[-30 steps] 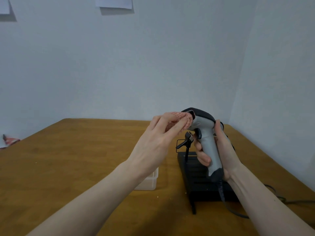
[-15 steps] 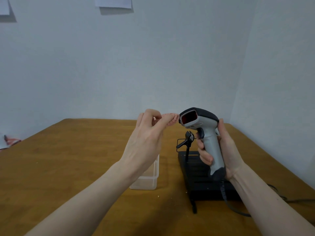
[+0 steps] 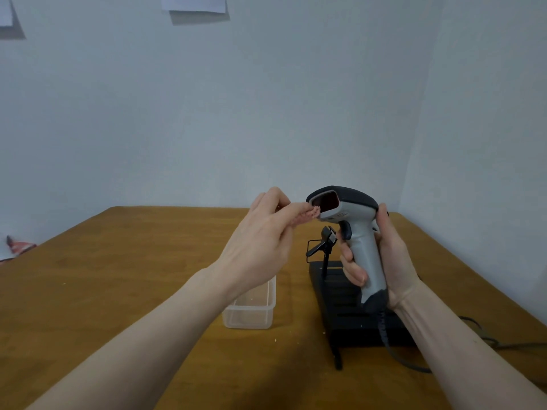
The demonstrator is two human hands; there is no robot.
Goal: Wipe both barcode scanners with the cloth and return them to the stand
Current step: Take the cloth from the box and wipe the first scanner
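My right hand grips the handle of a grey and black barcode scanner, held upright above the table with its red window facing left. My left hand pinches a small pink cloth between fingertips, and the cloth touches the lower left edge of the scanner's window. Below the scanner stands the black stand, a thin post with an empty holder clip on a dark base. A second scanner is not visible.
A clear plastic tub sits on the wooden table under my left wrist. The scanner's dark cable trails right across the table. Walls close off the back and right. A red object lies at the far left.
My left hand drew the cloth back off the scanner's head, uncovering the red window, then returned it to the window's lower edge. The right hand kept the scanner nearly still.
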